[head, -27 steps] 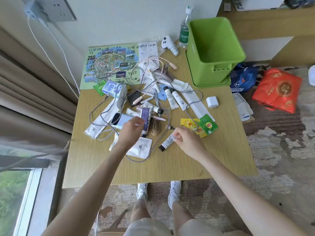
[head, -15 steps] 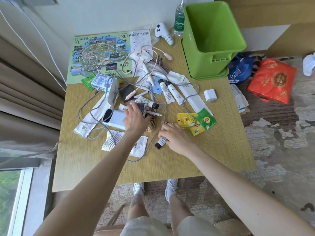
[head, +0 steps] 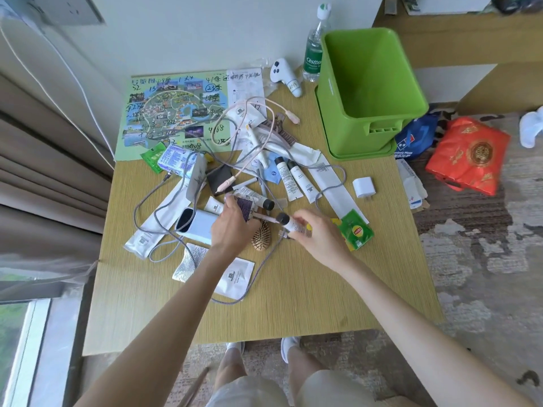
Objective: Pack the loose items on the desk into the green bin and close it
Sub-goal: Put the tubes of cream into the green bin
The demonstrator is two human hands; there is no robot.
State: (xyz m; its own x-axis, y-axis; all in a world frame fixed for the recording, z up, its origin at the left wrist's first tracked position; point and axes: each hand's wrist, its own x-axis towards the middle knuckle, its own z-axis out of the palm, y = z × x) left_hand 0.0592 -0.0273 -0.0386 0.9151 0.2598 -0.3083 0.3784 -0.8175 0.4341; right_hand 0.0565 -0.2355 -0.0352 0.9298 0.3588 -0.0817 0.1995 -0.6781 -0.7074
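Observation:
The green bin (head: 373, 133) stands open and empty at the desk's back right, sitting on its green lid (head: 338, 155). A heap of loose items fills the middle of the desk (head: 293, 295): tubes, cables, sachets, a power bank (head: 195, 223), a small wooden hairbrush (head: 261, 237). My right hand (head: 318, 236) is shut on a small white tube with a black cap (head: 289, 222), lifted off the desk. My left hand (head: 232, 223) grips a purple packet (head: 245, 207) in the heap.
A map sheet (head: 173, 113), a white handheld device (head: 285, 76) and a water bottle (head: 314, 51) lie at the back. A white charger plug (head: 363, 187) and tea sachets (head: 354, 230) sit to the right. Bags lie on the floor at right (head: 470, 154). A curtain hangs at left.
My right hand has closed on the black-capped tube and lifted it off the desk. My left hand has settled on the purple packet.

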